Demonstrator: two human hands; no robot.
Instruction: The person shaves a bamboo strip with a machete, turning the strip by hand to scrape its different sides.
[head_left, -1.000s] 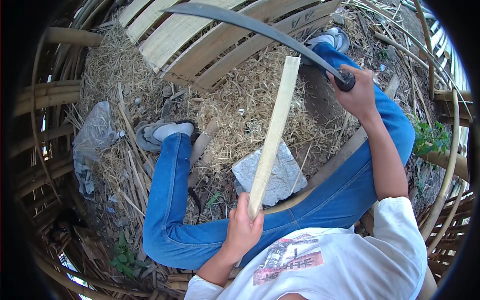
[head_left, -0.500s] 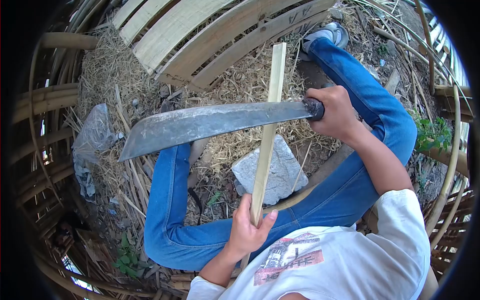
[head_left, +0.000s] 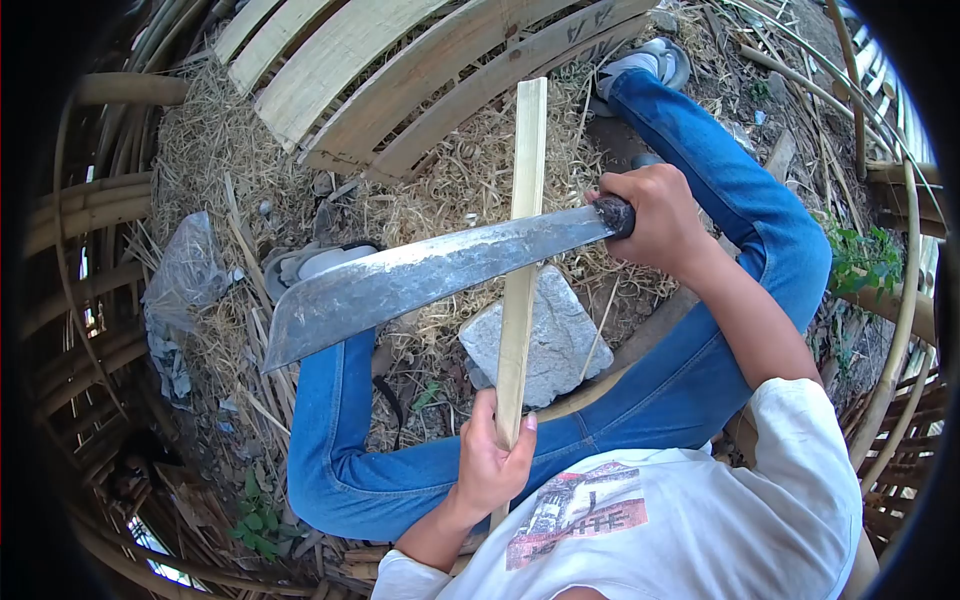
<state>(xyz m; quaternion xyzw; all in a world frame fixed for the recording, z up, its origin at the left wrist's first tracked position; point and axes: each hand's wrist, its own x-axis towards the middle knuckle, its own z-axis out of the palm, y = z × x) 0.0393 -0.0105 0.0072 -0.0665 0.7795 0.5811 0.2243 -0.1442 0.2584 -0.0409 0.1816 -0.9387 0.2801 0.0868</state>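
My left hand [head_left: 492, 455] grips the lower part of a long pale wooden strip [head_left: 514, 340], which stands up and away from my lap. In my right hand [head_left: 655, 222] is the dark handle of a machete [head_left: 430, 268]. Its broad blade points left and crosses in front of the strip, hiding a short part of it. Whether blade and strip touch, I cannot tell. Behind the strip's lower half lies a pale stone block [head_left: 560, 340] on the ground, between my legs.
Slatted wooden boards [head_left: 400, 90] lie at the top. Wood shavings [head_left: 450, 190] cover the ground. A clear plastic bag [head_left: 190, 265] is at the left. Bamboo poles [head_left: 905, 300] stand at the right, near a green plant [head_left: 870, 268].
My right hand has swung the machete down from above, so its blade now lies across the strip. The strip has tilted more upright, its top moving left.
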